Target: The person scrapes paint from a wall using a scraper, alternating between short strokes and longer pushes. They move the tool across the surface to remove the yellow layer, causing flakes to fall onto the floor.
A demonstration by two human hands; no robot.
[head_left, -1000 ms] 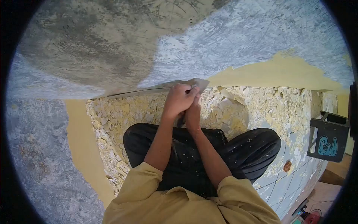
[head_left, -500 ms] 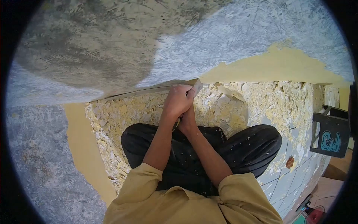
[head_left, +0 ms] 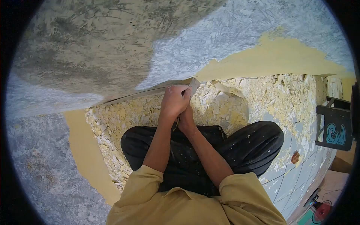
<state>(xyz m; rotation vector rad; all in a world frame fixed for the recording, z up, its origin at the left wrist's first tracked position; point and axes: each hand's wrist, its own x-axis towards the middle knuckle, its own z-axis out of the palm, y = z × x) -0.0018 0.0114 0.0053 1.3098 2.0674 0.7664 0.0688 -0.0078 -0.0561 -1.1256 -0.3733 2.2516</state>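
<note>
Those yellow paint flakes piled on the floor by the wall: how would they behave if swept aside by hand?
The flakes look thin and curled, so they are probably very light and easily scattered. Their broken, irregular edges suggest they are brittle and would crumble rather than bend. Lying loose in a heap, they would likely slide apart, not move together.

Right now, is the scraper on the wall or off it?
On: the scraper, in left hand and right hand, meets the wall at the yellow paint.

left hand [head_left: 174,100] + right hand [head_left: 186,120] | slid left | scraper [head_left: 194,85] | now narrower, edge-on
</note>
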